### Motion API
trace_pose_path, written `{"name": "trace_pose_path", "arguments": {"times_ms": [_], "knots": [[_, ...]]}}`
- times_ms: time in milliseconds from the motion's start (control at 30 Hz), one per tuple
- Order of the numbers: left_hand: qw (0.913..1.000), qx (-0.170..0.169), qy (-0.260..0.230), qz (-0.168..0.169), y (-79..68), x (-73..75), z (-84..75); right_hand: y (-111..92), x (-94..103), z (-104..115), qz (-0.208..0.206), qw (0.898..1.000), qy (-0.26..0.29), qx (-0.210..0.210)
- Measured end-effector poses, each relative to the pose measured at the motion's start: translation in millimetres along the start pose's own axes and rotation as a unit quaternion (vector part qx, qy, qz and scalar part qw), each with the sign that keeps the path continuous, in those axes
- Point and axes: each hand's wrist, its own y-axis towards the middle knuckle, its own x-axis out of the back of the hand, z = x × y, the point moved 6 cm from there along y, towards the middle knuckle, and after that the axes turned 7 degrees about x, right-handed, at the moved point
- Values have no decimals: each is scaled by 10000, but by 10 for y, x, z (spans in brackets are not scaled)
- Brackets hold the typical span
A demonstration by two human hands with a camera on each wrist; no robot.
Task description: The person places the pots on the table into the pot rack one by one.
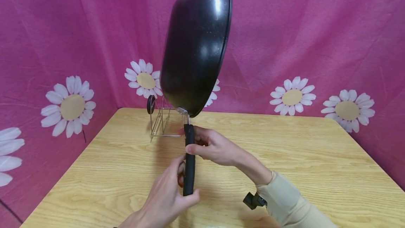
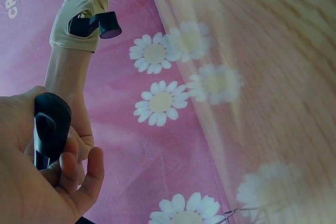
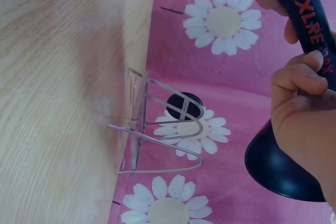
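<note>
A deep black wok (image 1: 196,48) stands up in the air over the table, its handle pointing down and its rounded outside toward me. My right hand (image 1: 218,147) grips the upper part of the black handle (image 1: 189,171), thumb on the near side. Lower down, my left hand (image 1: 164,192) holds the handle's end between thumb and fingers. The left wrist view shows the handle's butt (image 2: 52,124) against the left palm, with some fingers loosely bent. Red lettering runs along the handle in the right wrist view, where the right hand (image 3: 310,119) hides part of the wok (image 3: 283,166).
Behind the handle, toward the table's back left, stands a wire rack (image 1: 166,135) with a black disc (image 1: 151,104) on one side. Wood-grained tabletop (image 1: 284,164) spreads around it. A pink cloth (image 1: 259,38) with white daisies hangs behind and at the sides.
</note>
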Motion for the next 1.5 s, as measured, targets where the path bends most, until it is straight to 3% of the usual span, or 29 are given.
{"name": "trace_pose_path", "arguments": {"times_ms": [167, 400, 500, 767, 1267, 1500], "knots": [[9999, 45, -46, -103, 5, 32, -8, 12, -18, 20, 69, 10000, -26, 20], [9988, -318, 56, -357, -2, 81, -46, 17, -28, 60, 69, 9997, 193, 92], [9988, -300, 66, -381, -9, 91, -45, 18, -45, 64, 110, 9996, 237, 101], [9990, 441, 22, -35, 9, 105, 37, 38, -67, -6, 96, 9998, 152, -63], [9952, 899, -219, 327, 26, 79, 156, 76, -114, -115, 243, 9980, 545, -216], [9950, 901, -302, 323, 8, 71, 189, 88, -150, -182, 277, 9960, 804, -266]]}}
